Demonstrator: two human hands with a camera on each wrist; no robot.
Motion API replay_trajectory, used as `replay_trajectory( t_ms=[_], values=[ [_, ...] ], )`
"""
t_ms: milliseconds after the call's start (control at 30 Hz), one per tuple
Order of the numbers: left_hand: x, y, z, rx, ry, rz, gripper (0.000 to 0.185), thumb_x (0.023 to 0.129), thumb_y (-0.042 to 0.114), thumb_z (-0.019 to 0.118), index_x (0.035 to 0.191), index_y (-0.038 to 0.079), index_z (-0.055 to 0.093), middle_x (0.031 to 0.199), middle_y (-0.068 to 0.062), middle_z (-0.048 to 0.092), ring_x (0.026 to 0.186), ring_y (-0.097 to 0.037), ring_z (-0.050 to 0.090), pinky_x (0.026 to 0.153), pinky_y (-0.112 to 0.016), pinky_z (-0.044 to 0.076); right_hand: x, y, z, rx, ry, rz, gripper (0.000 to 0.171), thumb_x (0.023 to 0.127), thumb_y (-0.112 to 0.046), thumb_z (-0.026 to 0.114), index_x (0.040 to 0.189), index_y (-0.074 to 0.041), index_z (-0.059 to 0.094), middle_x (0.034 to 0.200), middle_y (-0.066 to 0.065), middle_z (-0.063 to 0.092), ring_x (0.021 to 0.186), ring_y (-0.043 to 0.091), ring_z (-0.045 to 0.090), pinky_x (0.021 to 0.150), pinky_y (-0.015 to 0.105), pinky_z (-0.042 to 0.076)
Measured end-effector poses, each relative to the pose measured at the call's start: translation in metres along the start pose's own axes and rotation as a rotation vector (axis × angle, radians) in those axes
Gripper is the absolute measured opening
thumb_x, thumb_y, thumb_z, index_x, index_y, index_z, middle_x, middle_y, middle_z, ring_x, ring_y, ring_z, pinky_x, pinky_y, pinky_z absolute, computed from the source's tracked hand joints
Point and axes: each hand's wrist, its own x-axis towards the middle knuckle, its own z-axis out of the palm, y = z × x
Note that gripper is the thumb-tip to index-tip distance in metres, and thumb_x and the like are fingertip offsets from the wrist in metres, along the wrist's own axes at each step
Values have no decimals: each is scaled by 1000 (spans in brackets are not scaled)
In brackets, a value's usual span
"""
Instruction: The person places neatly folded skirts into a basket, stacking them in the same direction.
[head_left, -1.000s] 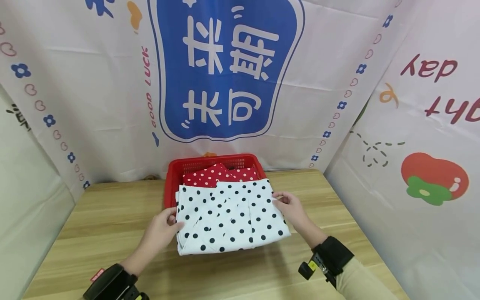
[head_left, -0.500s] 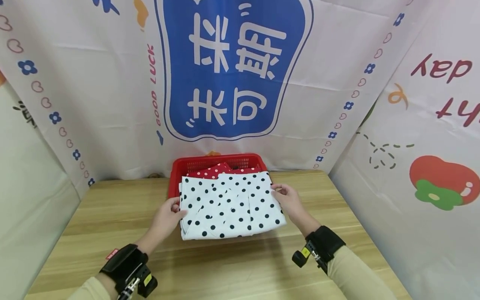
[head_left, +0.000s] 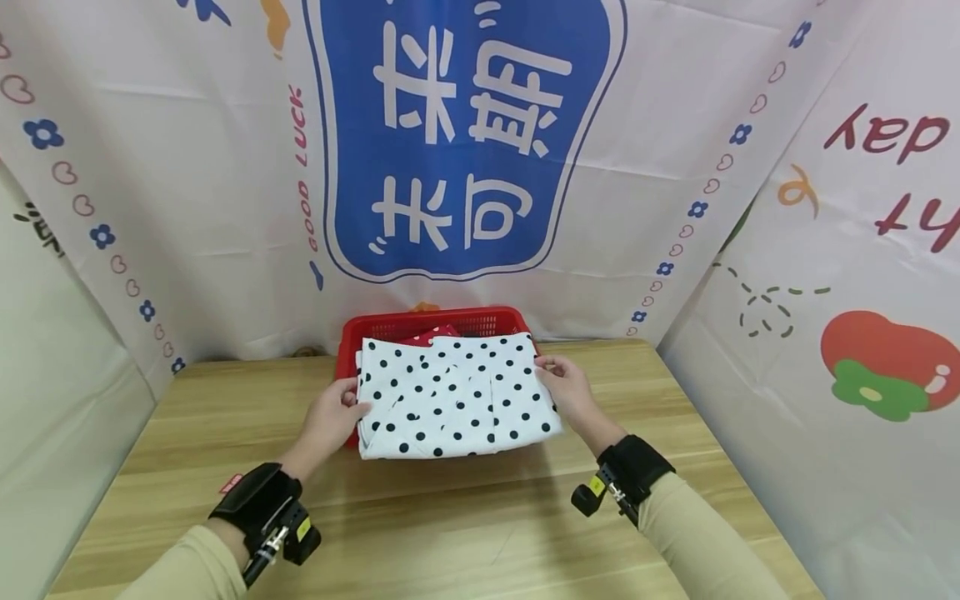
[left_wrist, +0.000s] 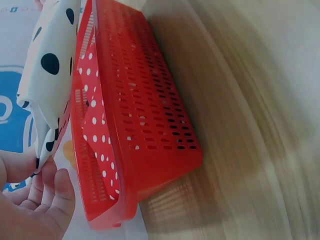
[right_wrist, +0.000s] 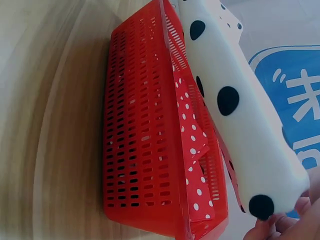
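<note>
A folded white cloth with black dots [head_left: 453, 396] hangs just above a red slotted basket [head_left: 431, 321] at the back of the wooden table. My left hand [head_left: 333, 417] pinches the cloth's left edge and my right hand [head_left: 564, 389] pinches its right edge. In the left wrist view the white cloth [left_wrist: 47, 75] hangs over the basket [left_wrist: 145, 120], and my fingers [left_wrist: 55, 192] grip its edge. The right wrist view shows the cloth [right_wrist: 240, 115] above the basket [right_wrist: 140, 135]. A red cloth with white dots [right_wrist: 192, 150] lies inside the basket, and a strip of it [head_left: 435, 335] shows past the white cloth.
The wooden table [head_left: 450, 533] stretches toward me in front of the basket. Printed white fabric walls [head_left: 187, 167] close in the back and both sides, with a blue sign [head_left: 457, 133] behind the basket.
Both hands have carried the white dotted cloth away from me, over the red basket. It now covers most of the red dotted cloth.
</note>
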Motion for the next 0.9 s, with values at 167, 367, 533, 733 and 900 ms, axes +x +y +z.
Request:
replay_trajectory(
  t_ms=[167, 367, 533, 733, 900],
  values=[
    [9, 0, 3, 17, 26, -10, 47, 95, 1, 58, 136, -16, 41, 110, -26, 51, 100, -36, 47, 90, -44, 46, 15, 0, 7, 31, 16, 13, 21, 97, -11, 58, 116, -6, 66, 101, 12, 56, 87, 23, 55, 69, 27, 47],
    [20, -2, 4, 17, 43, -39, 48, 95, 1, 57, 136, -16, 40, 114, -28, 51, 101, -37, 47, 94, -47, 46, 30, 0, 13, -16, 17, 19, 25, 97, -12, 59, 120, -6, 66, 109, 14, 56, 96, 27, 54, 80, 33, 48],
    [29, -1, 5, -20, 62, -64, 49, 97, 3, 55, 140, -14, 37, 110, -24, 48, 97, -33, 50, 88, -41, 49, 41, -3, 20, -21, 24, 8, 25, 98, -13, 58, 121, -8, 65, 120, 15, 56, 105, 29, 53, 92, 39, 47],
    [33, -2, 9, -14, 102, -76, 49, 99, 7, 52, 142, -10, 37, 105, -20, 48, 81, -25, 56, 73, -29, 49, 50, -5, 33, -20, 38, 49, 24, 98, -14, 59, 121, -10, 65, 120, 12, 56, 104, 28, 54, 93, 38, 49],
    [35, -3, 14, 21, 152, -49, 48, 100, 8, 51, 143, -9, 37, 113, -25, 51, 94, -33, 54, 86, -43, 51, 55, -7, 43, -28, 76, 31, 23, 98, -13, 58, 120, -11, 66, 119, 12, 56, 104, 27, 53, 93, 37, 49]
  ],
)
